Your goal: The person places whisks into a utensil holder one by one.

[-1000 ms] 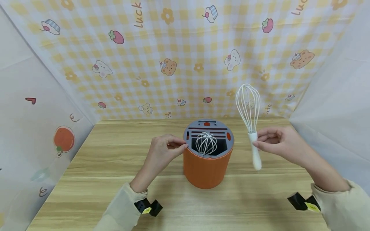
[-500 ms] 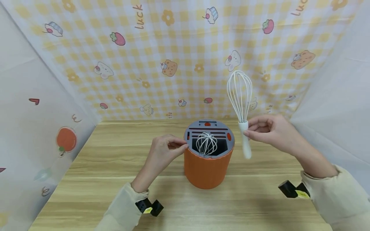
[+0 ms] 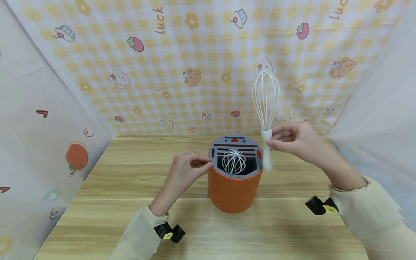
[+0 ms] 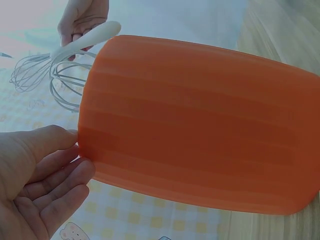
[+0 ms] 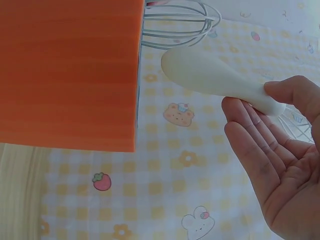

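In the head view, an orange round utensil holder (image 3: 234, 193) with a grey slotted top stands on the table. My left hand (image 3: 186, 169) pinches the left edge of its rim between thumb and fingers. The wire head of one whisk (image 3: 233, 161) sticks out of the large dark opening in the top. My right hand (image 3: 297, 142) pinches a second white whisk (image 3: 267, 153) high on its handle, wires up, just right of the holder. In the right wrist view, that whisk's rounded handle end (image 5: 187, 70) hangs free, close beside the holder's top.
The wooden table (image 3: 130, 180) spreads around the holder. Behind it hangs a yellow checked cloth (image 3: 211, 94) with cartoon prints. White sheets (image 3: 35, 94) close off the left and right sides.
My right hand has raised the whisk and carried it left, from beside the holder to near its right rim. My left hand stays at the rim, and the holder stands where it was.
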A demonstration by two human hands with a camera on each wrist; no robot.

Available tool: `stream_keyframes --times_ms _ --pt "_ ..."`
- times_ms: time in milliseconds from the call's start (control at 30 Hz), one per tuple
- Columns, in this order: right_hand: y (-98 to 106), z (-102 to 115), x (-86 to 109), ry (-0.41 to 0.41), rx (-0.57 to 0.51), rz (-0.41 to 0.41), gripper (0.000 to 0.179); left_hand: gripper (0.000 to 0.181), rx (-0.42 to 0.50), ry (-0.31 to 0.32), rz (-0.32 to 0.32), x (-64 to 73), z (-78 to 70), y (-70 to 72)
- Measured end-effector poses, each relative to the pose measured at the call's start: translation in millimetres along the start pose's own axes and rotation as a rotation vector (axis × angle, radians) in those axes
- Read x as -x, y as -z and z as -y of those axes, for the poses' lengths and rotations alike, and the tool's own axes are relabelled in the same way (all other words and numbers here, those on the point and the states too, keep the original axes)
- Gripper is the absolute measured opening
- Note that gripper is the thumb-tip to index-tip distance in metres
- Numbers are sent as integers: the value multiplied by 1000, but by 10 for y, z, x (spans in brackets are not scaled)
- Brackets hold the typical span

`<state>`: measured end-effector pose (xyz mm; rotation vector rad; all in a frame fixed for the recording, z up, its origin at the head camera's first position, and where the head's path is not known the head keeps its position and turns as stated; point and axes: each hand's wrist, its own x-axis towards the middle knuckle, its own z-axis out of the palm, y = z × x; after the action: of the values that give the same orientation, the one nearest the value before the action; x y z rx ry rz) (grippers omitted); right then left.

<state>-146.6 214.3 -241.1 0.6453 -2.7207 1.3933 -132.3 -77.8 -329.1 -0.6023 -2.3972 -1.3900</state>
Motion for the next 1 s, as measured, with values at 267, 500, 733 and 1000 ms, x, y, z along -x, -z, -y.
stream_keyframes --times_ms 267,500,733,1000 --pt "-39 21 -124 13 -62 27 22 7 13 -1 -2 3 23 -4" --pt "-85 -30 -219 34 -147 103 19 7 5 -6 1 -2 35 -8" --pt "-108 -71 -303 59 -109 152 17 7 11 -11 2 -10 40 -1" --pt "-79 -68 -391 58 -37 264 24 7 12 -9 5 -12 44 8"
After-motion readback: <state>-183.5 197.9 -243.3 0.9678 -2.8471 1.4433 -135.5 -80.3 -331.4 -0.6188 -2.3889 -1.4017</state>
